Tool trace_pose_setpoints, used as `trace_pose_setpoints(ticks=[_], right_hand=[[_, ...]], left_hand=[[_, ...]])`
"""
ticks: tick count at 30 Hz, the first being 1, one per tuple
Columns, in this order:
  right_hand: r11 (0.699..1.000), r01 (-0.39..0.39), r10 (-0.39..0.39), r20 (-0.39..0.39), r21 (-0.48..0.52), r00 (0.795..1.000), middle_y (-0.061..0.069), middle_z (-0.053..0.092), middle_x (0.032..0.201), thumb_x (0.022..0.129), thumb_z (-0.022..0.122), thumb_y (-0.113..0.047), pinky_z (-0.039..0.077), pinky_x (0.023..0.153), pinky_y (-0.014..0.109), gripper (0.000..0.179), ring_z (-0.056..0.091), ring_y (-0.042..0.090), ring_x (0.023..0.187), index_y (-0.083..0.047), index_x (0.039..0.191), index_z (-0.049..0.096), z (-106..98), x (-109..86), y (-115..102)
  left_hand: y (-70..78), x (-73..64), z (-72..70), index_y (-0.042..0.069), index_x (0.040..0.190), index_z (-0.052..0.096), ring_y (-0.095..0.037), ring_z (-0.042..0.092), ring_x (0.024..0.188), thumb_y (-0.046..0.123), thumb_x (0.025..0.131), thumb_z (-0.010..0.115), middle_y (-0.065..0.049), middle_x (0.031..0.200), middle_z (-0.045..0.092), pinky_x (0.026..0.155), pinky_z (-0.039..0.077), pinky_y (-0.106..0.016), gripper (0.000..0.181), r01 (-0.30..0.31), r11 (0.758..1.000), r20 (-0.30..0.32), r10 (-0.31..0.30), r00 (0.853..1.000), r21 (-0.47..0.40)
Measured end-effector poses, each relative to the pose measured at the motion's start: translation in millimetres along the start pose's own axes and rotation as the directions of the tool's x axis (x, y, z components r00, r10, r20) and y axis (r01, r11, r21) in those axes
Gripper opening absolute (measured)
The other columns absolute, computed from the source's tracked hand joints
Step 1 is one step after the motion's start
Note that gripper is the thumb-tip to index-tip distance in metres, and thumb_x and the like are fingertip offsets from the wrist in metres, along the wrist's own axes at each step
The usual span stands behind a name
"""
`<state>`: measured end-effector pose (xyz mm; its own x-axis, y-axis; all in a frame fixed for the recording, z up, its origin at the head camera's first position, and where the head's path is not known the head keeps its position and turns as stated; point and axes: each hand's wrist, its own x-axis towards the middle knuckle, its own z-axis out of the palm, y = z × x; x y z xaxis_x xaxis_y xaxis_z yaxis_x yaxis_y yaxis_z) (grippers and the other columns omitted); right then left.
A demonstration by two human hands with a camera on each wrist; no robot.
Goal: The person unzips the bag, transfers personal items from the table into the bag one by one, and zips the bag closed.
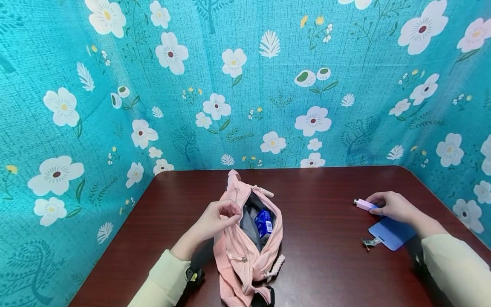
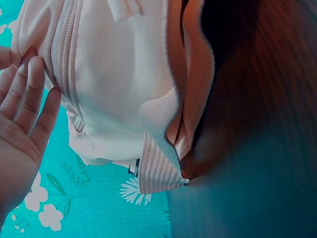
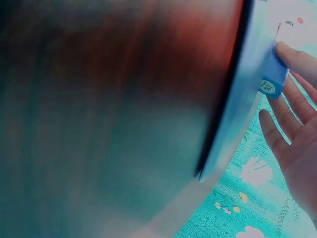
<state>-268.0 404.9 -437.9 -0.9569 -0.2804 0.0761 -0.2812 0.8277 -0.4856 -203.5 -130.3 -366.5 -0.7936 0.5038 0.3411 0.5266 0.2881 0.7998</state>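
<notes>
A pink zippered bag [image 1: 245,251] lies on the table with its main compartment gaping and grey lining showing. Inside sits a dark blue packet [image 1: 263,224] with a barcode label. My left hand [image 1: 218,219] pinches the fabric at the left edge of the opening; in the left wrist view, its fingers [image 2: 33,94] are against the bag beside a zip. Over at the right, my right hand [image 1: 395,207] grips a slim pink-to-blue stick-shaped item [image 1: 364,205] with a silvery end. Its blue end [image 3: 275,79] carries a small round label in the right wrist view.
A flat blue badge holder [image 1: 393,233] with a metal clip [image 1: 370,243] lies under and in front of my right hand. Webbing straps [image 1: 226,277] trail toward the near side of the dark wooden table [image 1: 318,256]. Floral turquoise cloth [image 1: 245,85] hangs behind and at both sides.
</notes>
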Motion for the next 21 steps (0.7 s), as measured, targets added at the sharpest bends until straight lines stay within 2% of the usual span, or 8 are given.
trace_pose_setpoints(ticks=[13, 21], right_hand=[[1.000, 0.000, 0.000, 0.001, -0.014, 1.000, 0.007, 0.067, 0.087, 0.078, 0.080, -0.011, 0.050, 0.065, 0.032, 0.022, 0.061, 0.022, 0.077, -0.002, 0.094, 0.069, 2.8, 3.8, 4.0], [1.000, 0.011, -0.011, 0.005, -0.009, 1.000, 0.009, 0.068, 0.090, 0.079, 0.079, -0.011, 0.051, 0.067, 0.036, 0.022, 0.060, 0.023, 0.078, -0.002, 0.096, 0.069, 3.0, 7.4, -5.2]], left_hand=[[-0.9, -0.1, 0.2, -0.003, 0.093, 0.066, -0.017, 0.058, 0.070, -0.005, 0.085, 0.069, -0.008, 0.077, 0.063, 0.067, 0.052, -0.026, 0.008, 0.005, 1.000, -0.002, -0.005, 1.000, 0.003], [-1.8, 0.3, 0.6, -0.003, 0.093, 0.066, -0.017, 0.058, 0.070, -0.005, 0.085, 0.069, -0.008, 0.078, 0.064, 0.068, 0.052, -0.026, 0.008, 0.007, 1.000, -0.006, -0.007, 1.000, 0.004]])
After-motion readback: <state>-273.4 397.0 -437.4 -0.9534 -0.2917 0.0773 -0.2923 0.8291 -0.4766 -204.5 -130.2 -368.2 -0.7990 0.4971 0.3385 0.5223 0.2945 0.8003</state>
